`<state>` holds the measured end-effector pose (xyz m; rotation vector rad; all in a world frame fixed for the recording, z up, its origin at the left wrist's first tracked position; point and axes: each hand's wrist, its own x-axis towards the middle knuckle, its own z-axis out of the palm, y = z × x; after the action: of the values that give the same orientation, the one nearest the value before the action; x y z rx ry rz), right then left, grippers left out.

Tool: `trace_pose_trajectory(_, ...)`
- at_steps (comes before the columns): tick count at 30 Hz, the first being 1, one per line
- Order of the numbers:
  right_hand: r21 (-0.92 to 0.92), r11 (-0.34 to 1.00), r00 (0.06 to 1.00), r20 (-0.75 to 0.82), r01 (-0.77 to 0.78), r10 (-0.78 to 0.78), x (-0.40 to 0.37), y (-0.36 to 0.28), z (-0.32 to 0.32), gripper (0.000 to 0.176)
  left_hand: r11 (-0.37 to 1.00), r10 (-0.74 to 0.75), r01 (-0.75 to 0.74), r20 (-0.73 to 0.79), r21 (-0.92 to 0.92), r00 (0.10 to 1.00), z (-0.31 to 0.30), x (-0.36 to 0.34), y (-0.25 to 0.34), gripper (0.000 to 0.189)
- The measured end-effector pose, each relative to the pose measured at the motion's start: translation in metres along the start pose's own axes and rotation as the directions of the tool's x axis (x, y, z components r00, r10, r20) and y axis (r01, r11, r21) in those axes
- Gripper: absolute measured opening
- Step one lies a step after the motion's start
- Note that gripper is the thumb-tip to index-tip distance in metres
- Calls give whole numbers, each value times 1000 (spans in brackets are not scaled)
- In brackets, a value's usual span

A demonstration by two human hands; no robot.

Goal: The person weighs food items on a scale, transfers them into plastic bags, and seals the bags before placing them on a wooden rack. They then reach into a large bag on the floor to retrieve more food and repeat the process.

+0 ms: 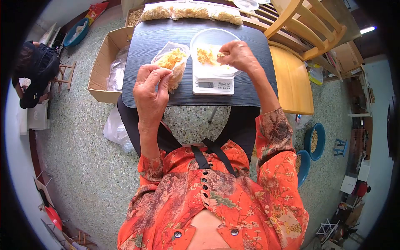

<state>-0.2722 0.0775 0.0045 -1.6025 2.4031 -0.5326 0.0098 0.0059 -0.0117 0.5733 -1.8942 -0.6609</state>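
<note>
My left hand pinches the rim of a clear plastic bag, which stands open on the dark table. Yellowish dried flakes fill the bag to near its mouth. Over the right side of a white bowl is my right hand, its fingers drawn together; what they hold, if anything, is hidden. More flakes lie inside the bowl, left of those fingers. Beneath the bowl is a white kitchen scale with a lit display whose digits are hard to read.
Filled bags line the table's far edge. A cardboard box with plastic bags stands left, a wooden chair right. Blue tubs of pale pieces sit on the floor at right. Another person is at far left.
</note>
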Motion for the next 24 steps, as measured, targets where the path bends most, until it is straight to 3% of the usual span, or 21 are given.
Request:
trace_pose_trajectory(2, 316, 937, 988, 93, -146, 123, -5, -8, -22, 15, 1000, 4, -4, -3, -6, 1000, 1, 0, 1, 14)
trace_pose_trajectory(3, 313, 939, 988, 92, -145, 123, -6, -4, -22, 15, 1000, 9, -9, -6, -6, 1000, 1, 0, 1, 14)
trace_pose_trajectory(4, 611, 783, 992, 31, -117, 125, -7, 0, -22, 17, 1000, 13, -13, -11, -4, 1000, 2, 0, 2, 14)
trace_pose_trajectory(5, 839, 541, 990, -23, -58, 142, -7, 3, -22, 18, 1000, 11, -11, -18, -2, 1000, 2, -1, 3, 14)
trace_pose_trajectory(6, 944, 316, 981, 36, -97, 193, -9, 2, -24, 20, 999, -21, 20, -11, -34, 1000, 3, -1, 4, 13)
trace_pose_trajectory(7, 943, 318, 982, 38, -96, 183, -9, 0, -22, 20, 997, -51, 51, -3, -65, 999, 3, -1, 4, 12)
trace_pose_trajectory(9, 990, 124, 980, 40, -65, 196, -11, -7, -18, 18, 998, -19, 18, -17, -55, 1000, 4, 0, 2, 13)
trace_pose_trajectory(11, 987, 154, 981, 16, -46, 192, -15, -36, -17, 16, 999, 14, -15, -22, -46, 1000, 4, 0, 2, 14)
trace_pose_trajectory(13, 919, 395, 1000, -14, 11, 5, -15, -63, -18, 22, 998, 0, -1, -6, -65, 1000, 4, 0, 3, 14)
trace_pose_trajectory(14, 845, 533, 999, -47, 48, -17, -18, -81, -17, 25, 998, 2, -2, -8, -61, 1000, 4, 0, 4, 14)
trace_pose_trajectory(17, 613, 745, 964, -191, 262, -182, -3, -99, 13, 34, 997, -14, 13, -8, -79, 1000, 4, 0, 4, 13)
trace_pose_trajectory(24, 552, 766, 943, -226, 330, -243, -9, -108, 13, 32, 998, -28, 25, -40, -66, 999, 0, 0, -1, 13)
